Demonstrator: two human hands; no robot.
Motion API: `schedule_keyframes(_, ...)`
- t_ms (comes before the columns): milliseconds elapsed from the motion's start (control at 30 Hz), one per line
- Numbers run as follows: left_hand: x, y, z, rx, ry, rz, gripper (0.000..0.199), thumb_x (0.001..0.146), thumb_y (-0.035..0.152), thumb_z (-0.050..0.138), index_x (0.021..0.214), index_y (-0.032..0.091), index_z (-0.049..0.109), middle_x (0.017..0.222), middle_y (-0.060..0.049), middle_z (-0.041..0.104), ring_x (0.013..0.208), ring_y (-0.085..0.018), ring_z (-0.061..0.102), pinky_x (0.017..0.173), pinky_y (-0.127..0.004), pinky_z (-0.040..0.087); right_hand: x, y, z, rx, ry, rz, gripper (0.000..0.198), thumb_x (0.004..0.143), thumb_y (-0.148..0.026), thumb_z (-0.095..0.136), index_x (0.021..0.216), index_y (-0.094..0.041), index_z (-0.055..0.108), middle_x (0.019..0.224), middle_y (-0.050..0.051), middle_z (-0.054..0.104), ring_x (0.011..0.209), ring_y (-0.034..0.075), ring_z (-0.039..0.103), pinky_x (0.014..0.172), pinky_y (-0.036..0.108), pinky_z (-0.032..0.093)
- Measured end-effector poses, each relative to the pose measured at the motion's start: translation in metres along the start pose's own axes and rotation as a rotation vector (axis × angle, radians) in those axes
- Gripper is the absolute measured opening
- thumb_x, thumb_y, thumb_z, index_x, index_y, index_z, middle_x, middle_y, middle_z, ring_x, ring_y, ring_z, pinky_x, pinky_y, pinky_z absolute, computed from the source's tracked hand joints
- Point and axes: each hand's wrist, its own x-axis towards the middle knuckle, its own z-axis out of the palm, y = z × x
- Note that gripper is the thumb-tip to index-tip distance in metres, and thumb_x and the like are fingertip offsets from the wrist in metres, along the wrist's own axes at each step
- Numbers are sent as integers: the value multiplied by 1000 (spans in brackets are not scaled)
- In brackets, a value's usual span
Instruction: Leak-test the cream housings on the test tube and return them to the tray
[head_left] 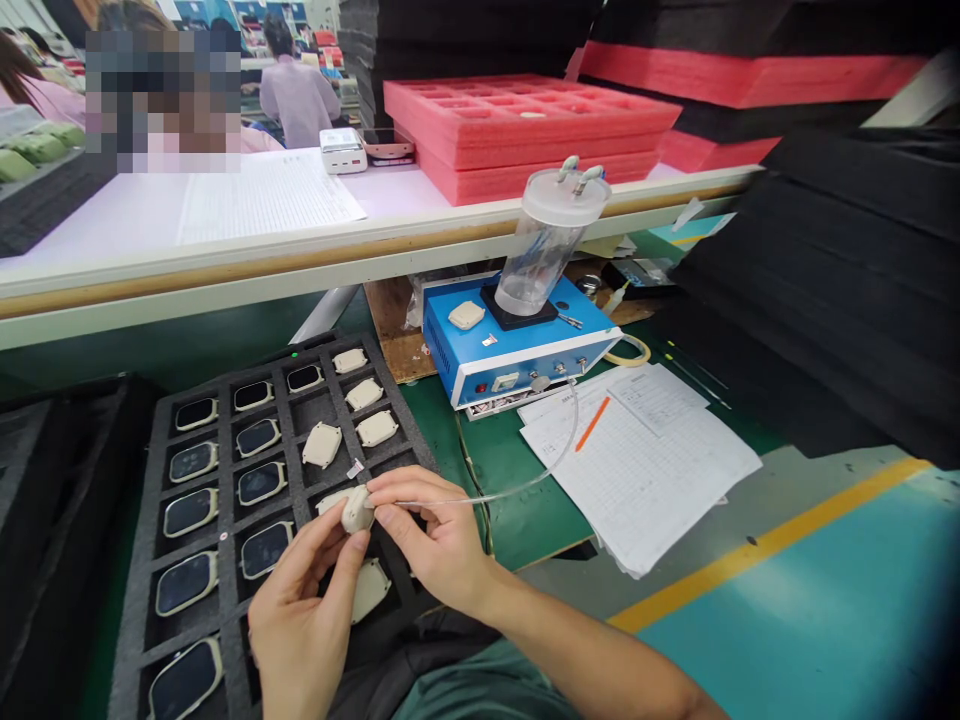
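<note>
Between thumb and fingers, my left hand (304, 605) grips a beige watch case (355, 512) tilted on its edge. My right hand (442, 548) pinches the end of a thin clear tube (504, 495) against the side of that case; the tube's tip is hidden by my fingers. Both hands are above a black foam tray (229, 610). Its left columns hold several watches with dark screens (187, 583), and several beige cases (322, 445) lie in the compartments to the right. A small white label (355, 468) sits just beyond my hands.
The tube runs to a blue control box (517, 365) bearing a clear cylinder (544, 245) and another beige case (466, 315). Papers (645, 470) with an orange strip lie to the right. Red foam trays (525, 130) stand on the shelf; black foam stacks (825, 270) rise at right. People sit beyond.
</note>
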Motion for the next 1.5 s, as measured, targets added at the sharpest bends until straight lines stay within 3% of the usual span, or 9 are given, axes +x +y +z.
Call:
schedule_keyframes(667,0,0,-1,1,-12,27,34,78,43,89,106,23,86,109,-7,85,93,-21,82,88,-24,65,0,-1,-2,-6,-7,0,14,97,-21,68,99,-24,82,105,8,82,98,21,78,85,32,66)
schedule_keyframes(933,-1,3,1,-56,44,-38,41,74,46,93,107,22,85,108,-7,84,93,-22,80,91,-29,65,-1,-14,0,60,-16,125,16,92,-26,74,106,-27,81,112,6,80,103,25,78,93,39,67)
schedule_keyframes(1033,4,9,0,-192,99,-96,40,78,43,92,111,23,82,107,-3,82,91,-15,77,84,-20,62,-4,-41,-43,35,-197,342,39,85,-26,79,124,-29,77,127,5,77,111,25,77,94,37,67)
schedule_keyframes(1133,12,16,-2,-423,134,-162,38,78,38,92,111,22,80,107,-1,79,89,-12,72,79,-17,60,-9,-59,-121,-175,-603,594,21,85,-39,79,100,-24,83,89,4,82,76,20,78,68,28,63)
schedule_keyframes(1167,15,18,-2,-496,134,-182,39,75,36,93,109,21,80,106,-2,77,89,-12,70,77,-18,60,-10,-59,-149,-299,-523,661,24,85,-44,76,89,-22,83,78,4,80,67,20,74,61,28,60)
schedule_keyframes(1267,17,21,-7,-659,78,-258,47,67,36,97,107,17,79,95,-3,72,85,-14,67,72,-20,59,-3,-35,-214,-849,133,695,40,86,-55,65,75,-19,78,69,10,75,58,23,68,54,31,51)
schedule_keyframes(1300,16,21,-9,-692,56,-276,50,66,35,98,108,17,79,92,-2,71,83,-13,66,71,-19,58,2,-22,-228,-1055,216,716,39,84,-54,68,75,-19,78,69,12,75,59,24,68,54,32,48)
schedule_keyframes(1367,12,20,-13,-714,29,-296,54,65,33,100,111,17,78,88,-1,68,79,-11,64,70,-18,56,12,2,-243,-1320,184,808,40,81,-57,70,67,-20,78,64,15,72,56,27,66,53,37,42)
schedule_keyframes(1500,3,17,-18,-717,12,-308,59,67,33,100,119,17,78,95,-3,72,81,-11,67,72,-19,56,24,25,-259,-1242,-16,851,38,82,-47,72,52,-25,71,57,17,70,46,25,63,51,41,42)
